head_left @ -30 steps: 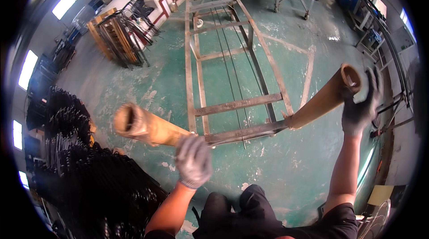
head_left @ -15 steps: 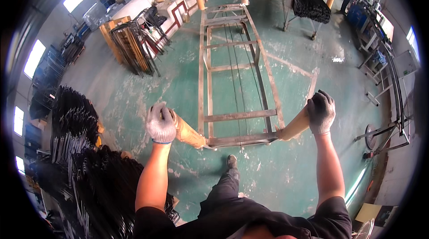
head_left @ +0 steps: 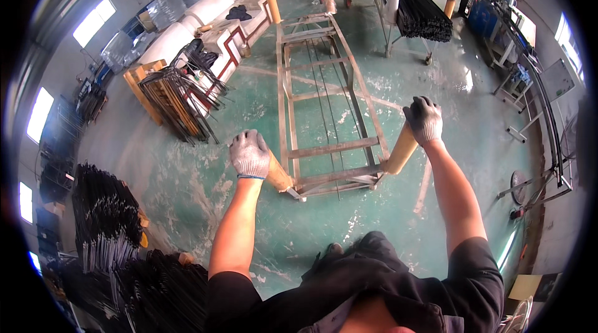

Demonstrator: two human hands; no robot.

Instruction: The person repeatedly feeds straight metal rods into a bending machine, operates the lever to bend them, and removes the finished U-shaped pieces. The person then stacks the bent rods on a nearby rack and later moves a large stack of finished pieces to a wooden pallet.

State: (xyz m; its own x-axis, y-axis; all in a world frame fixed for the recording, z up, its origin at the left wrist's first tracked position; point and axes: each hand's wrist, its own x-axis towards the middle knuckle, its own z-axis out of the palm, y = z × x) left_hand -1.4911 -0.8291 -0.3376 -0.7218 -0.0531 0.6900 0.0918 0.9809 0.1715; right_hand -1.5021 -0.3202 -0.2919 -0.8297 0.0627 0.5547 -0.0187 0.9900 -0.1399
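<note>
left hand point(head_left: 250, 153) atop near-left post point(head_left: 278, 175), right hand point(head_left: 423, 120) atop near-right post point(head_left: 400, 149) — cart frame point(head_left: 330, 147) between

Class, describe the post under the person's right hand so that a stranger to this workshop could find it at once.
Start at the long metal frame cart standing on the green floor in the middle of the hall. At its near end two tan tube posts rise from the corners. The right corner post is the one capped by the right hand in a grey glove, unlike the far posts, which nobody touches.
</note>
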